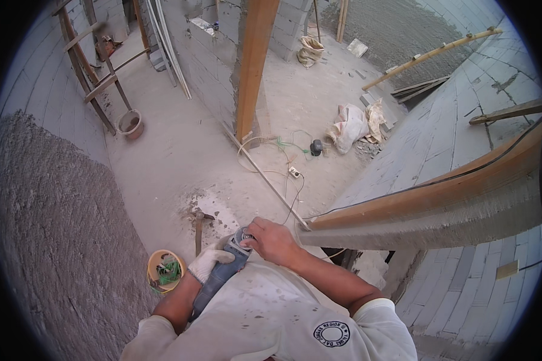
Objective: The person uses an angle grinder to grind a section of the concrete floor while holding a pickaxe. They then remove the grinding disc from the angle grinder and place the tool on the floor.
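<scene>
A blue-grey angle grinder (226, 271) lies slantwise against my front, its head pointing away from me. My left hand (207, 262), in a white knit glove, is wrapped round its body. My bare right hand (273, 240) has its fingers curled over the grinder's head, by the round disc and guard (242, 234). The fingertips are partly hidden there, so their exact grip is unclear. On the floor just beyond the glove lies a hammer (199, 231) with a wooden handle, next to scattered grey rubble (220, 213).
A yellow bucket (153, 263) with green cord stands left. Wooden door posts (256, 66) and a long strip (265, 177) cross ahead. Cables run to a socket block (294, 172). Farther off are white sacks (349, 127), a ladder (108, 66) and another bucket (130, 126).
</scene>
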`<state>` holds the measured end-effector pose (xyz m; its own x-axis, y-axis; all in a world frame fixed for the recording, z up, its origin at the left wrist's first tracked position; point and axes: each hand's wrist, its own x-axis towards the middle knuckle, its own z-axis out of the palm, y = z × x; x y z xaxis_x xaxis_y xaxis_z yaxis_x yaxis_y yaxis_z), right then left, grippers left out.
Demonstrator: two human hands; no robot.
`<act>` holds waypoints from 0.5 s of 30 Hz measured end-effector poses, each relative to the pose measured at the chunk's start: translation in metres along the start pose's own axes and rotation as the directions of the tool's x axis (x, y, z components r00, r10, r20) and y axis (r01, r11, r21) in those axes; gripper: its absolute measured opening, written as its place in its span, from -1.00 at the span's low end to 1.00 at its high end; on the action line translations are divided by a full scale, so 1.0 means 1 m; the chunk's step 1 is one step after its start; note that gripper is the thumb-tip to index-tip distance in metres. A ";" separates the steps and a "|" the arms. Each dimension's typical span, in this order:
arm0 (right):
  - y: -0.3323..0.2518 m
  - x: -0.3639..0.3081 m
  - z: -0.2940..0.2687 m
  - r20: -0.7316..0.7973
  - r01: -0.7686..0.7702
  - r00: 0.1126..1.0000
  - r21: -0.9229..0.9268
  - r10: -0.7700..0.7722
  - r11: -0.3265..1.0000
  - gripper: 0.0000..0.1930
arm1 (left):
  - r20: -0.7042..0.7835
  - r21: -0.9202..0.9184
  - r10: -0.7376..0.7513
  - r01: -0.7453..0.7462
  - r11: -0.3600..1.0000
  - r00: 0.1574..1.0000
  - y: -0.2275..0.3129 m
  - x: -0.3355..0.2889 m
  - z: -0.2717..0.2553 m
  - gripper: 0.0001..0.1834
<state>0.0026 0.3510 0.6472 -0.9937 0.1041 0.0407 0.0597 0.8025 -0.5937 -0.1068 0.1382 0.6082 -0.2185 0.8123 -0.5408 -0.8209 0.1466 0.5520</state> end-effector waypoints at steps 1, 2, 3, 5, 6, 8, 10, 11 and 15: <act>-0.003 0.002 0.004 0.041 -0.077 0.996 -0.002 0.077 0.997 -0.56 | 0.013 0.007 -0.001 0.001 1.000 1.000 0.004 -0.002 0.000 -0.05; -0.007 0.004 0.005 0.051 -0.134 0.989 -0.037 0.136 0.990 -0.57 | 0.026 0.012 -0.001 0.000 1.000 1.000 0.009 -0.003 0.000 -0.06; -0.015 0.007 0.004 0.070 -0.178 0.981 -0.073 0.183 0.981 -0.58 | 0.028 0.009 0.008 -0.008 1.000 1.000 0.012 -0.007 -0.002 -0.07; -0.026 0.013 0.002 0.037 -0.085 0.995 -0.092 0.089 0.992 -0.59 | 0.041 0.002 0.012 -0.013 1.000 0.999 0.010 -0.008 -0.017 -0.09; -0.026 0.016 -0.002 -0.015 0.047 0.999 -0.070 -0.048 0.996 -0.58 | 0.037 -0.008 0.017 -0.017 1.000 0.999 0.008 -0.012 -0.025 -0.09; -0.024 0.022 0.002 -0.020 0.132 0.991 -0.070 -0.133 0.989 -0.58 | 0.081 0.002 0.017 -0.017 1.000 0.997 0.016 -0.019 -0.025 -0.09; -0.024 0.020 0.013 0.054 0.040 0.998 -0.156 -0.032 0.987 -0.59 | 0.102 0.010 0.033 -0.035 0.999 0.994 0.013 -0.022 -0.028 -0.10; -0.024 0.017 0.018 0.096 -0.016 0.995 -0.197 0.036 0.980 -0.60 | 0.092 0.010 0.047 -0.048 0.999 0.995 0.005 -0.024 -0.033 -0.10; -0.050 0.030 0.013 0.103 0.128 0.989 -0.187 -0.110 0.974 -0.61 | 0.061 0.017 0.143 -0.145 0.989 0.988 -0.014 -0.033 -0.057 -0.20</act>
<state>-0.0314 0.3065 0.6671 -0.9987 -0.0459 0.0228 -0.0512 0.9047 -0.4230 -0.1187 0.0774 0.5819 -0.3013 0.8577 -0.4165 -0.7714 0.0375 0.6353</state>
